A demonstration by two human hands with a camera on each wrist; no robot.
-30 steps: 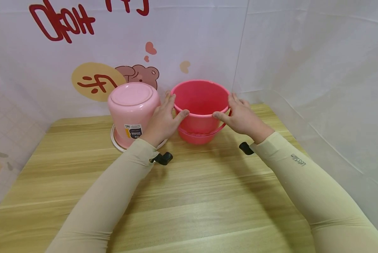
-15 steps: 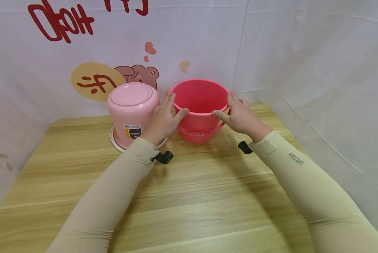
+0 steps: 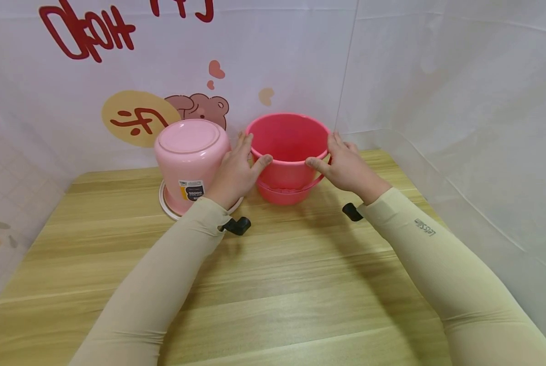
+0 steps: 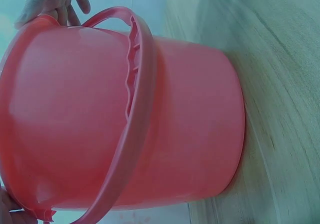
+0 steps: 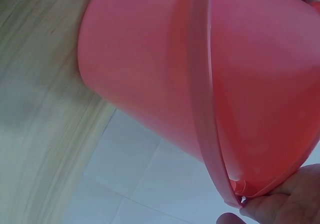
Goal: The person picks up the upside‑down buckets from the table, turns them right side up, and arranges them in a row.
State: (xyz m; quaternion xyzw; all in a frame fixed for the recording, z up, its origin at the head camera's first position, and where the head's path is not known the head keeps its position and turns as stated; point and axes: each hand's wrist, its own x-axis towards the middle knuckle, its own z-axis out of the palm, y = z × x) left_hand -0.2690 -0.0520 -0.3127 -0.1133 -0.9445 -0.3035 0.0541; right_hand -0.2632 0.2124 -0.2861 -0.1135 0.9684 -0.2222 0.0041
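Observation:
A bright pink-red plastic bucket stands upright on the table in the head view, its mouth facing up. Its handle hangs down across the near side, seen close up in the left wrist view. My left hand holds the bucket's left rim, thumb along the front and fingers at the side. On the opposite side my right hand grips the right rim, close to the handle's joint in the right wrist view. Just left of my left hand, a pale pink bucket sits upside down on its white rim.
The wood-grain table runs under both forearms. A white wall sheet with red lettering and a cartoon bear stands close behind the buckets. Another white sheet borders the right side.
The red bucket has shifted very slightly away toward the back wall, both hands staying on its rim. The pale pink bucket has kept its place.

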